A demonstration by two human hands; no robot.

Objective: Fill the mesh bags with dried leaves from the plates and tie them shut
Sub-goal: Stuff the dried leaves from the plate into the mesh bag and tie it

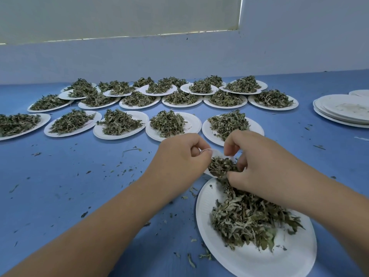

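A small white mesh bag [214, 153], its mouth open and partly filled with dried leaves, hangs between my two hands above the far rim of the near paper plate [257, 258]. My left hand [179, 158] pinches the bag's left edge with curled fingers. My right hand [259, 164] has its fingers curled at the bag's mouth, pinching a tuft of dried leaves [220, 166]. A pile of dried leaves [249, 218] lies on the near plate under my right wrist.
Several white paper plates heaped with dried leaves [167, 122] stand in rows across the blue table [79, 186] toward the wall. A stack of empty plates [343, 109] sits at the far right. Leaf crumbs are scattered on the table's near left.
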